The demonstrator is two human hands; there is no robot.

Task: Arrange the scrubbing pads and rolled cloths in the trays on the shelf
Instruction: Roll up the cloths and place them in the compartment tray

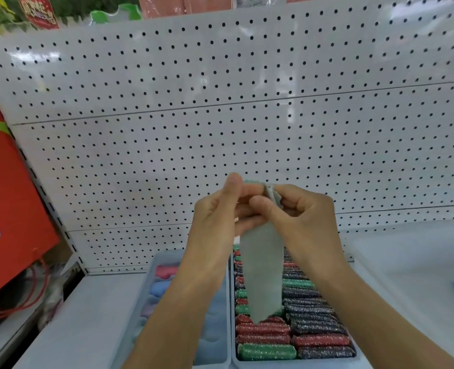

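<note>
Both hands, left (215, 209) and right (297, 209), pinch the top of a pale cloth (263, 275) hanging unrolled above the pad tray (293, 363). Step in hand: apparently rolling. Next: roll it tight, then seat it in the left tray (151, 262).

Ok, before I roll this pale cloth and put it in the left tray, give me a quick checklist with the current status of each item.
1. Both hands on the cloth: ok. Left hand and right hand pinch the top of the pale green cloth.
2. Cloth hangs free: ok, it dangles above the trays.
3. Cloth rolled: not ok, it hangs flat.
4. Room in the left tray: cannot tell, the left forearm hides much of it; rolled cloths sit at its left side.
5. Right tray kept for scrubbing pads: ok, glittery pads fill the visible part.
</note>
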